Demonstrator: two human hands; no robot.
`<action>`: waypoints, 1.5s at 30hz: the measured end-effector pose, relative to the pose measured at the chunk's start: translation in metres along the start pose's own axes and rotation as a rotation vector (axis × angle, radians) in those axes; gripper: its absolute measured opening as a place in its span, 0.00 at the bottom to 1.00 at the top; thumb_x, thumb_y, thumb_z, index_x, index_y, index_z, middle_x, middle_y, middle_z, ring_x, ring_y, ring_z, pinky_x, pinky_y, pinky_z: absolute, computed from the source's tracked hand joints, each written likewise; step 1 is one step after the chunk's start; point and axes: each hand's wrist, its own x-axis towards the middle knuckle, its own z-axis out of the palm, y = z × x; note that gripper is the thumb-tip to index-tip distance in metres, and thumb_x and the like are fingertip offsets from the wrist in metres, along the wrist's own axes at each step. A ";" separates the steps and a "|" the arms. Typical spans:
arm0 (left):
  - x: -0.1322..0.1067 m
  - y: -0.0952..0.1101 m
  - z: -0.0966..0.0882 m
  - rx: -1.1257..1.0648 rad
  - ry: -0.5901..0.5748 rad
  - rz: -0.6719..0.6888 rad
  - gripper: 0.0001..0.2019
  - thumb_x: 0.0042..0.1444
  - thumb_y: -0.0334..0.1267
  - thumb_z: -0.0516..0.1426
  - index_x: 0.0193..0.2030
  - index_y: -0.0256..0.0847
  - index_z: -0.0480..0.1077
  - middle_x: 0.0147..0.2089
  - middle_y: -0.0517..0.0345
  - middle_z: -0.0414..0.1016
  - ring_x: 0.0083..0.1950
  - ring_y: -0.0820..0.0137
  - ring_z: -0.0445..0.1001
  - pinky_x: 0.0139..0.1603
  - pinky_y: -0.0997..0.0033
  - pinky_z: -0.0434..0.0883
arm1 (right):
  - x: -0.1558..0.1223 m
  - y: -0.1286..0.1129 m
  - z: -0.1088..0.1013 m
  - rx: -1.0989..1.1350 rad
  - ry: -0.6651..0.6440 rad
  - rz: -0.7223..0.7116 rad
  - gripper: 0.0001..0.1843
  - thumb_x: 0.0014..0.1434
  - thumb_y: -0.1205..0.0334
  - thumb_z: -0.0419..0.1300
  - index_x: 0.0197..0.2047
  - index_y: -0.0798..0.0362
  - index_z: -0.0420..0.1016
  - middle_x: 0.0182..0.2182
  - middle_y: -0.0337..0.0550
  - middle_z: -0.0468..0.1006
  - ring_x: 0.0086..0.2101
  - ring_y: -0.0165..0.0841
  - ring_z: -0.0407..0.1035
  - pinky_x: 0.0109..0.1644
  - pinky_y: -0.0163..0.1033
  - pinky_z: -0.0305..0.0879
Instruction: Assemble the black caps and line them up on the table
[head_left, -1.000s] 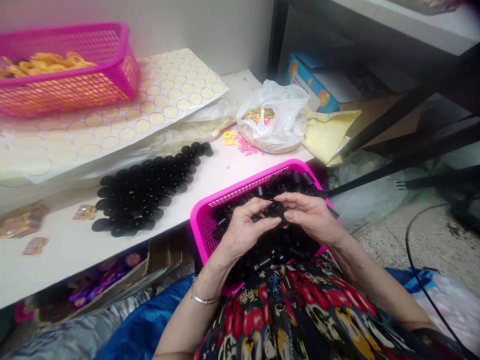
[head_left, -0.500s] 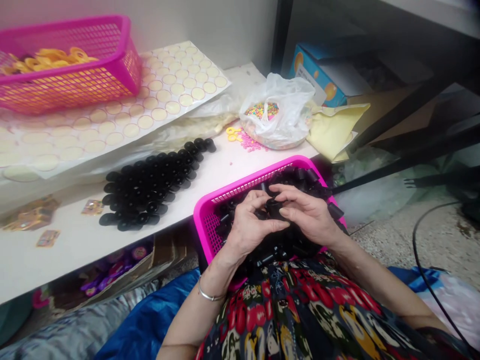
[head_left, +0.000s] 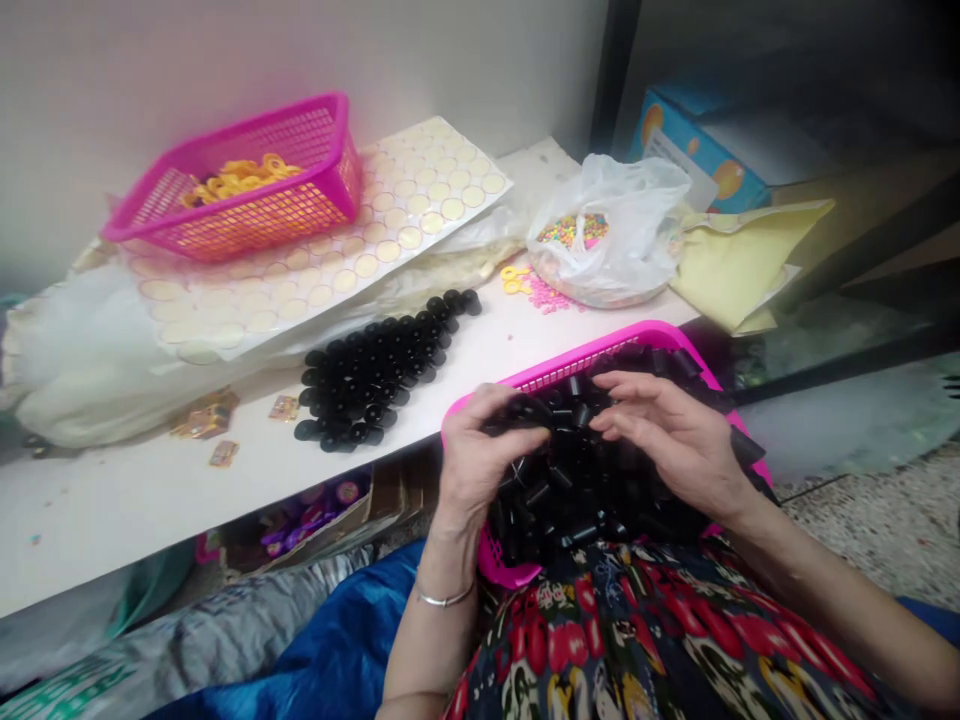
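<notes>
At the centre of the frame, the left hand (head_left: pixel 474 455) pinched a small, round black plastic piece (head_left: pixel 527 408) between thumb and curled fingers, partly hidden by them. Just to its right, the right hand (head_left: pixel 679 440) was released, its fingers and thumb bent and parted with nothing visible between them. Both hands were above a bright pink, rectangular plastic mesh basket (head_left: pixel 637 332) at lower centre, filled with short, black cylindrical plastic parts (head_left: pixel 592 495).

Left of that basket, a dense cluster of round-headed black plastic pieces (head_left: pixel 375 370) lay in rows on a white flat tabletop (head_left: pixel 135 515). In the upper left, a second pink mesh basket (head_left: pixel 247 228) held yellow plastic ring-shaped pieces (head_left: pixel 244 180) and rested on a white sheet printed with cream circles (head_left: pixel 442 170). At upper right, a translucent white plastic bag (head_left: pixel 637 215) contained tiny multicoloured beads (head_left: pixel 571 231), beside a pale yellow paper envelope (head_left: pixel 750 258).
</notes>
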 end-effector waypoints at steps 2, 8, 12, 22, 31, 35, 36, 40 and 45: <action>0.000 -0.006 -0.021 0.143 0.295 0.086 0.14 0.37 0.35 0.68 0.34 0.41 0.77 0.34 0.62 0.72 0.38 0.71 0.70 0.41 0.72 0.66 | 0.002 0.002 -0.004 -0.006 0.055 0.016 0.08 0.59 0.65 0.58 0.43 0.48 0.71 0.51 0.43 0.70 0.34 0.28 0.74 0.37 0.36 0.73; 0.002 -0.052 -0.074 0.507 0.749 0.039 0.14 0.39 0.40 0.66 0.35 0.39 0.77 0.32 0.63 0.72 0.34 0.72 0.70 0.38 0.72 0.66 | 0.005 0.005 -0.017 -0.159 0.052 0.043 0.05 0.57 0.63 0.61 0.38 0.51 0.71 0.44 0.42 0.73 0.32 0.28 0.72 0.38 0.37 0.70; 0.012 -0.080 -0.091 0.697 0.754 -0.069 0.17 0.38 0.43 0.65 0.37 0.40 0.78 0.30 0.63 0.72 0.34 0.69 0.71 0.38 0.70 0.67 | 0.010 0.001 -0.024 -0.450 -0.176 -0.011 0.04 0.59 0.65 0.57 0.38 0.53 0.71 0.37 0.42 0.73 0.35 0.32 0.69 0.40 0.37 0.66; 0.021 -0.078 -0.081 1.045 0.711 -0.086 0.13 0.45 0.46 0.60 0.34 0.40 0.71 0.25 0.62 0.65 0.30 0.68 0.65 0.35 0.69 0.61 | 0.024 0.001 -0.005 -1.158 -0.815 -0.162 0.06 0.59 0.66 0.53 0.40 0.54 0.68 0.40 0.49 0.71 0.42 0.39 0.63 0.45 0.43 0.62; -0.003 -0.040 -0.050 0.585 0.688 0.116 0.12 0.45 0.41 0.63 0.36 0.39 0.74 0.29 0.62 0.69 0.32 0.72 0.67 0.40 0.70 0.65 | 0.033 0.010 0.017 -1.256 -0.984 -0.166 0.10 0.56 0.72 0.52 0.39 0.54 0.70 0.37 0.50 0.74 0.41 0.41 0.65 0.42 0.43 0.63; -0.009 -0.016 -0.024 -0.048 0.470 -0.120 0.13 0.39 0.35 0.66 0.34 0.36 0.74 0.28 0.62 0.71 0.28 0.77 0.67 0.32 0.75 0.65 | 0.037 0.011 0.008 -1.231 -1.000 -0.127 0.10 0.54 0.72 0.53 0.40 0.54 0.69 0.38 0.47 0.74 0.40 0.40 0.65 0.42 0.43 0.62; -0.009 -0.013 -0.020 -0.196 0.404 -0.205 0.12 0.39 0.34 0.65 0.34 0.35 0.74 0.28 0.61 0.71 0.27 0.77 0.66 0.30 0.77 0.65 | 0.038 0.011 0.006 -1.223 -0.985 -0.139 0.11 0.54 0.72 0.53 0.41 0.54 0.69 0.39 0.47 0.73 0.40 0.39 0.65 0.43 0.42 0.62; -0.009 -0.009 -0.014 -0.533 0.235 -0.371 0.11 0.40 0.29 0.60 0.35 0.34 0.73 0.30 0.57 0.72 0.30 0.76 0.69 0.32 0.78 0.68 | 0.038 0.005 0.002 -1.160 -0.931 -0.172 0.11 0.57 0.72 0.50 0.41 0.55 0.69 0.40 0.47 0.72 0.40 0.38 0.64 0.41 0.41 0.61; -0.013 -0.015 -0.008 -0.595 0.213 -0.398 0.14 0.39 0.26 0.61 0.37 0.36 0.73 0.32 0.59 0.73 0.32 0.77 0.71 0.35 0.80 0.68 | 0.032 0.001 0.017 -1.081 -1.071 -0.180 0.10 0.59 0.65 0.53 0.44 0.55 0.70 0.42 0.48 0.73 0.42 0.39 0.65 0.43 0.42 0.62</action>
